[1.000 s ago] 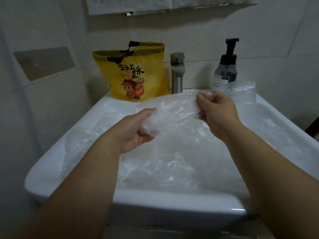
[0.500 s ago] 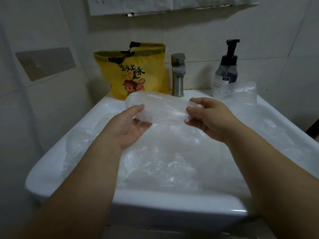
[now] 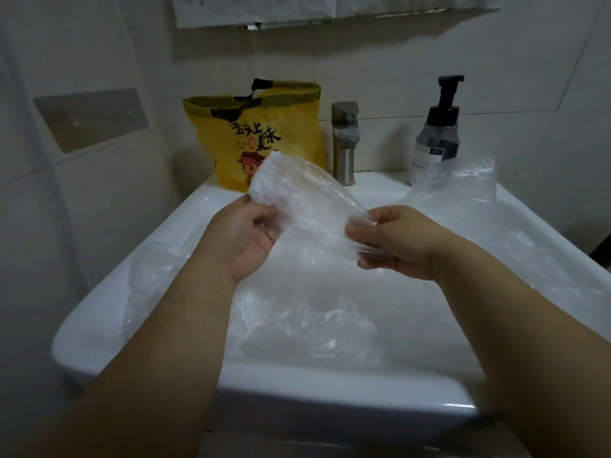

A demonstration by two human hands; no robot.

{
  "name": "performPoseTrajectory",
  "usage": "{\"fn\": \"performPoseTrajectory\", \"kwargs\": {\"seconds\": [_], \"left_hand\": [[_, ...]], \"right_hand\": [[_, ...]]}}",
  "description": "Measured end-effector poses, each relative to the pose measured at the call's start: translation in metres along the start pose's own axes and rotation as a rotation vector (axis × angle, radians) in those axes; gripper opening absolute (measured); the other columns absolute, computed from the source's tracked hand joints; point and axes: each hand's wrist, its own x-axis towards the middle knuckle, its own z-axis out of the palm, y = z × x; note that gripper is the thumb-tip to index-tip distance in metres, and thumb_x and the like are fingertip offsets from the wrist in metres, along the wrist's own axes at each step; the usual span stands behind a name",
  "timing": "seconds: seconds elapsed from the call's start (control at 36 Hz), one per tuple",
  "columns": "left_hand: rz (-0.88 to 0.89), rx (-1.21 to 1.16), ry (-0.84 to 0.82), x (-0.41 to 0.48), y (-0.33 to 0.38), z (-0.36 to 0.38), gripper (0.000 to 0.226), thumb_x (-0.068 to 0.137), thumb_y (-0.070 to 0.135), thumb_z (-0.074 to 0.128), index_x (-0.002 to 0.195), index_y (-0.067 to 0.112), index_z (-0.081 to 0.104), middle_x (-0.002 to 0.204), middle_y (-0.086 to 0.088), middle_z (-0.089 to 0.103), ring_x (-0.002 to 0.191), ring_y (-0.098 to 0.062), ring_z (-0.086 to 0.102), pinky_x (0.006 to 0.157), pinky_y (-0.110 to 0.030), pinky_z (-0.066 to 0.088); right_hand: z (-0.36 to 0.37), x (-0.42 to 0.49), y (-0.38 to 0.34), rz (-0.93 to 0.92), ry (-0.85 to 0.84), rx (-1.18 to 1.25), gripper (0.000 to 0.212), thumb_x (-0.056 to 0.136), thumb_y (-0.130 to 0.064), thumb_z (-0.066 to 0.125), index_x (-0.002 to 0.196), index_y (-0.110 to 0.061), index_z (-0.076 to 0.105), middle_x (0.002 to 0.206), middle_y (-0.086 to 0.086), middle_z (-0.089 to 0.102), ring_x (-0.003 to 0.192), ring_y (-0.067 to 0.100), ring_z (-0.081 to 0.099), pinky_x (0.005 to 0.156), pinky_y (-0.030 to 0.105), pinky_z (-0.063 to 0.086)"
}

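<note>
From the head view, the clear plastic bag hangs above the sink. The left hand curls round its bunched end and the right hand pinches the other. It looks feather-light, limp and slippery, so it is probably best held by its gathered edges.

Bag left of tap, pump bottle right, behind sink.

White sink with yellow bag, pump bottle, loose clear plastic
</note>
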Motion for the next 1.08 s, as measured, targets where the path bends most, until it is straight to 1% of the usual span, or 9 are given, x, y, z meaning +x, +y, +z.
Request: {"fn": "performPoseTrajectory", "kwargs": {"seconds": [0.08,0.17,0.33,0.53,0.64,0.81,0.94,1.03,1.08], "left_hand": [[-0.033,0.072,0.017,-0.001,-0.002,0.0,0.028,0.095,0.001,0.045,0.111,0.014,0.065,0.108,-0.009,0.07,0.098,-0.023,0.065,0.076,-0.033,0.057],[-0.119,0.183,0.029,-0.002,-0.007,0.002,0.029,0.098,0.017,0.047,0.124,0.015,0.06,0.12,-0.011,0.067,0.109,-0.03,0.063,0.085,-0.044,0.055],[-0.22,0.221,-0.103,-0.006,-0.007,0.006,0.072,0.07,0.066,0.057,0.127,0.022,0.059,0.12,-0.008,0.069,0.111,-0.029,0.065,0.094,-0.048,0.051],[-0.074,0.228,0.006,0.001,-0.017,0.008,0.019,0.096,0.003,0.052,0.111,0.006,0.062,0.103,-0.011,0.072,0.089,-0.019,0.071,0.079,-0.03,0.059],[-0.009,0.116,-0.051,0.004,-0.012,0.006,0.032,0.096,0.002,0.05,0.127,0.004,0.057,0.119,-0.013,0.067,0.098,-0.017,0.069,0.079,-0.024,0.058],[0.06,-0.067,0.015,0.002,-0.005,0.007,0.021,0.097,0.0,0.046,0.108,0.01,0.062,0.085,-0.002,0.076,0.076,-0.01,0.073,0.063,-0.02,0.056],[0.008,-0.09,0.105,0.001,-0.002,0.005,0.009,0.091,0.013,0.06,0.099,0.015,0.063,0.076,0.001,0.072,0.071,-0.009,0.066,0.059,-0.02,0.052],[-0.144,0.136,-0.095,-0.006,-0.009,0.007,0.085,0.048,0.05,0.088,0.121,0.018,0.059,0.113,-0.006,0.071,0.109,-0.021,0.064,0.091,-0.039,0.049],[-0.253,0.26,-0.282,-0.01,-0.017,0.011,0.103,0.037,0.055,0.092,0.127,0.015,0.058,0.125,-0.012,0.066,0.121,-0.027,0.059,0.102,-0.045,0.044]], "right_hand": [[0.002,0.001,-0.001,-0.017,-0.005,-0.008,0.029,0.085,-0.022,0.069,0.108,-0.005,0.064,0.104,0.01,0.064,0.093,0.024,0.065,0.074,0.034,0.059],[0.008,-0.001,0.001,-0.059,0.02,-0.129,0.019,0.087,-0.03,0.067,0.092,-0.011,0.067,0.087,0.006,0.067,0.08,0.022,0.066,0.07,0.034,0.056],[0.017,0.002,0.001,-0.102,0.087,-0.118,0.015,0.092,-0.023,0.061,0.099,-0.01,0.064,0.097,0.008,0.066,0.084,0.022,0.066,0.065,0.029,0.06],[0.019,0.001,-0.001,-0.121,0.007,0.058,0.018,0.089,-0.02,0.064,0.105,-0.01,0.064,0.097,0.01,0.068,0.083,0.022,0.067,0.064,0.03,0.059],[0.015,-0.001,-0.002,-0.015,-0.147,0.071,0.047,0.078,-0.025,0.07,0.119,-0.008,0.056,0.114,0.011,0.063,0.097,0.025,0.066,0.07,0.029,0.059],[0.014,-0.001,-0.004,-0.039,-0.062,0.067,0.01,0.089,-0.009,0.063,0.094,0.0,0.063,0.094,0.014,0.062,0.052,0.008,0.06,0.055,0.019,0.052],[0.013,-0.003,-0.007,-0.061,-0.071,0.214,0.01,0.089,-0.01,0.062,0.093,0.0,0.063,0.087,0.01,0.06,0.051,0.007,0.059,0.053,0.018,0.052],[0.017,-0.004,-0.008,-0.06,-0.102,0.249,0.013,0.09,-0.011,0.061,0.097,0.0,0.064,0.084,0.009,0.061,0.052,0.008,0.059,0.052,0.018,0.052],[0.02,-0.006,-0.008,-0.054,-0.122,0.245,0.016,0.091,-0.012,0.059,0.099,0.002,0.062,0.077,0.007,0.064,0.051,0.009,0.06,0.05,0.018,0.051]]}}
